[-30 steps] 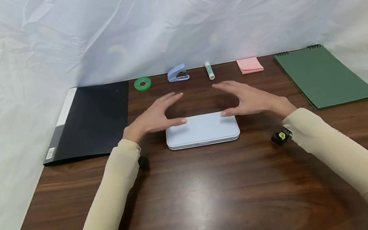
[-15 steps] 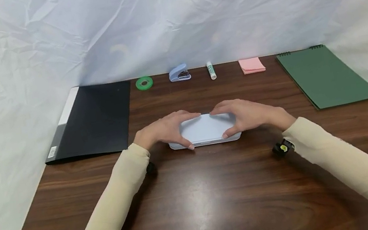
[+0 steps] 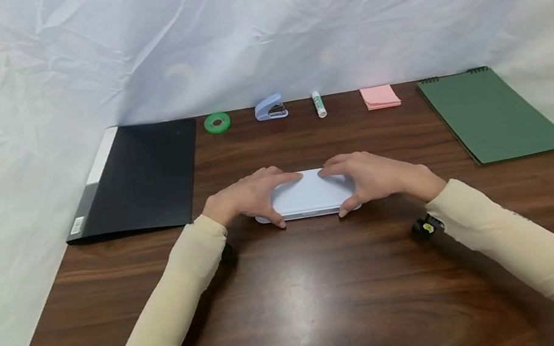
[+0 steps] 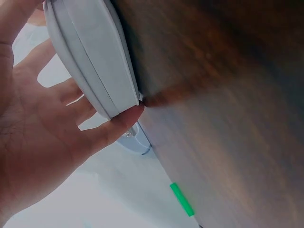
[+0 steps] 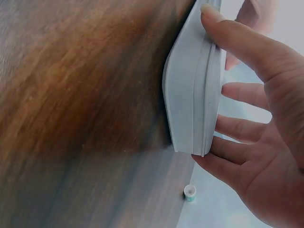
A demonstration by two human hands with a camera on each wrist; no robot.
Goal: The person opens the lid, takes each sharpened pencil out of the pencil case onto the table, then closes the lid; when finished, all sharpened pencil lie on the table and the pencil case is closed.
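Note:
A flat white pencil case [image 3: 312, 191] lies on the wooden table, its long side facing me and its lid down. My left hand [image 3: 253, 196] grips its left end, thumb at the front edge and fingers over the far edge. At the other end my right hand [image 3: 380, 175] holds it the same way. The left wrist view shows the pencil case [image 4: 95, 52] between thumb and fingers, with one fingertip near the tabletop. In the right wrist view the thumb presses the near side of the pencil case [image 5: 185, 95], and the other fingers reach its far side.
Along the back stand a green tape roll [image 3: 217, 123], a blue stapler [image 3: 270, 107], a glue stick [image 3: 319, 104] and pink sticky notes [image 3: 380, 97]. A black folder [image 3: 144, 178] lies left, a green spiral notebook [image 3: 497, 115] right. White sheeting [image 3: 251, 29] hangs behind.
Both hands came down and toward me from above the pencil case. Their thumbs moved to its front edge and the fingers to its far edge, and they now grip its ends.

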